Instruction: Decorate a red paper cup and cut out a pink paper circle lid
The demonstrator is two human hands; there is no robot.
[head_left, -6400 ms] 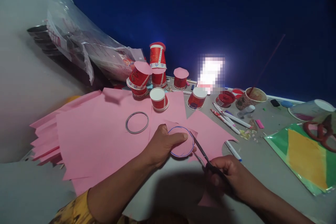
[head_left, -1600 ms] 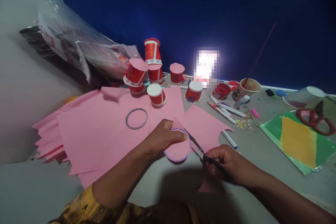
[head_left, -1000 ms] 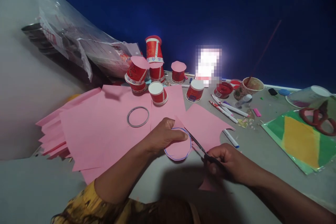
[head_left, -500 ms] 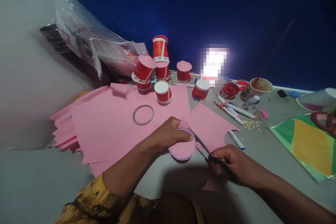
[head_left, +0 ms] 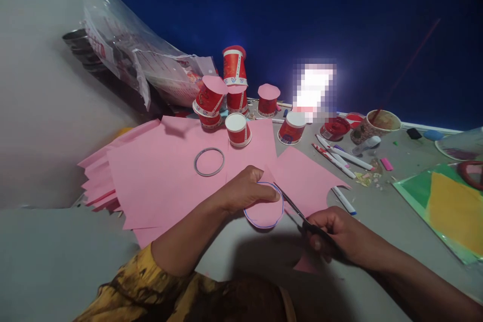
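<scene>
Between thumb and fingers, my left hand (head_left: 252, 191) pinches a pink paper circle (head_left: 266, 214) edged with a blue line. A small pointed flap of pink paper rises at the circle's top. My right hand (head_left: 332, 234) is closed on dark scissors (head_left: 296, 207), whose blades lie along the circle's upper right edge. A larger pink sheet with curved cutouts (head_left: 302, 176) lies just behind the blades. Left of my left hand, a grey ring (head_left: 209, 162) rests on pink sheets (head_left: 158, 171).
Red paper cups (head_left: 239, 131) stand at the back, some stacked and topped with pink discs. Markers (head_left: 334, 161), a red paint jar (head_left: 335, 128) and a stained cup (head_left: 383, 123) are at the right, near a green and yellow packet (head_left: 453, 211). A plastic bag (head_left: 151, 60) leans back left.
The whole view has shifted slightly, so most objects appear a little further right. Both hands keep nearly the same hold on the circle and scissors.
</scene>
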